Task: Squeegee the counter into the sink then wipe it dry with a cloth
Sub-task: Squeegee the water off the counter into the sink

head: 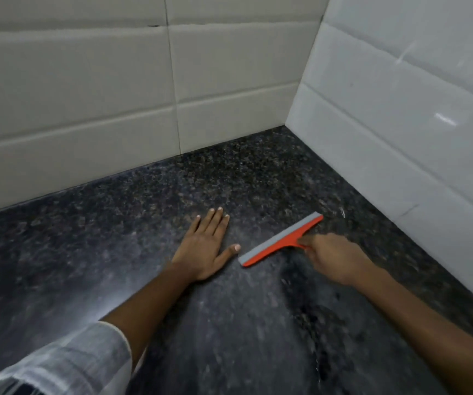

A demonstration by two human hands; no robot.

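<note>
In the corner where the two tiled walls (229, 89) meet, I am leaning over the dark speckled desk (115, 238) with both arms stretched forward. My left hand (205, 249) is lying flat on the stone, palm down, the four fingers close together and pointing toward the back wall, the thumb splayed out to the side. My right hand (332, 259) is curling around the handle of the orange squeegee (282, 242), the fingers closed on it; the hand is blurred, so I cannot tell exactly how the fingers are sitting. The squeegee is lying low against the desk between my two hands, its long grey blade running diagonally, the near end just beside my left thumb and the far end pointing toward the right-hand wall. A darker streak with a wet sheen is showing on the stone below my right hand. A loose, pale, thin sleeve (67, 363) is covering my left forearm near the elbow, while my right forearm is bare.
</note>
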